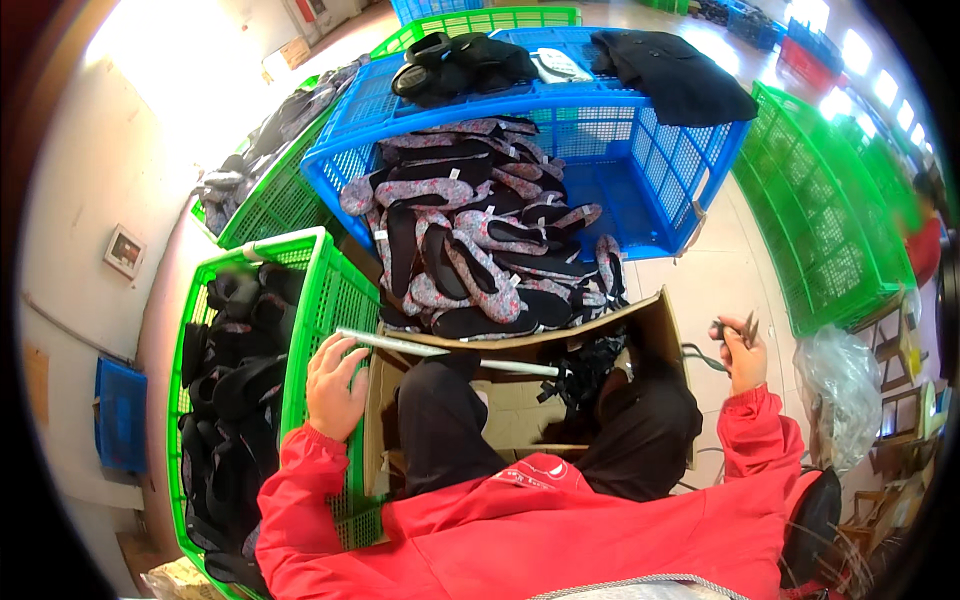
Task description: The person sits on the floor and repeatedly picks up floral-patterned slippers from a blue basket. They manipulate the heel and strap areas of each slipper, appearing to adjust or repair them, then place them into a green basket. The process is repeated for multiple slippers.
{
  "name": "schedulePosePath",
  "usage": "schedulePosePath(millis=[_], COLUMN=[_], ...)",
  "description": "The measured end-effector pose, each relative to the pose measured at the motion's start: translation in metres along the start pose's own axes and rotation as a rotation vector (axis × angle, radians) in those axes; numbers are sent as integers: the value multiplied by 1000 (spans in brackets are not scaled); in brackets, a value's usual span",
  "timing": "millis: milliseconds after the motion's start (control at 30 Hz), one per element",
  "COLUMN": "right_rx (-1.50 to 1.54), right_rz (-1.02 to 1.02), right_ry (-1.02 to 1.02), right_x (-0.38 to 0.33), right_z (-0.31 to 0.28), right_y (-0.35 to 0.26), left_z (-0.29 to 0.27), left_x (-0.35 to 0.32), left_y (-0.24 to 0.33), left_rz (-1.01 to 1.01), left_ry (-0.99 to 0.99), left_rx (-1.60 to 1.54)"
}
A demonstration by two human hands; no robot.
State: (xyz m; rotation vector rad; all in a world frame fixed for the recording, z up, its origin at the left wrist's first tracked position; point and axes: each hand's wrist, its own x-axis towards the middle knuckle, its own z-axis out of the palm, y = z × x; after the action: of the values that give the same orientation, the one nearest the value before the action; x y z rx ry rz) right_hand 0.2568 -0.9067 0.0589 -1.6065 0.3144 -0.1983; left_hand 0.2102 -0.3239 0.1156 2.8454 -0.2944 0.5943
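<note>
My left hand [336, 388] has its fingers stretched out beside the end of a white rod [420, 349], next to the near green crate; it appears to hold nothing. My right hand [742, 358], out to the right of my knee, is closed around small dark snips [751, 325] with pointed tips upward. A dark green loop [703, 357] shows beside its fingers; whether it belongs to the snips I cannot tell. Before me, a heap of floral slippers [485, 270] with black insides spills toward an open cardboard box [590, 325] around my legs.
The slippers lie inside a blue crate [690, 185] tipped on its side, with a black garment [675, 75] and dark shoes [455, 65] on top. At left, a green crate [305, 330] holds black slippers [235, 390]. Green crates [820, 210] and clear plastic [840, 395] stand right.
</note>
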Motion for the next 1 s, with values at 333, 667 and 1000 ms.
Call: schedulePosePath(millis=[333, 667, 1000], right_rx=[-417, -624, -408], right_rz=[124, 109, 95], right_ry=[34, 111, -15], right_x=[47, 119, 157], right_z=[-32, -34, 4], right_y=[127, 251, 265], left_z=[121, 261, 348], left_x=[149, 327, 450], left_y=[-46, -126, -180], left_rz=[228, 259, -20], left_ry=[-366, -4, 33], left_rx=[128, 287, 444])
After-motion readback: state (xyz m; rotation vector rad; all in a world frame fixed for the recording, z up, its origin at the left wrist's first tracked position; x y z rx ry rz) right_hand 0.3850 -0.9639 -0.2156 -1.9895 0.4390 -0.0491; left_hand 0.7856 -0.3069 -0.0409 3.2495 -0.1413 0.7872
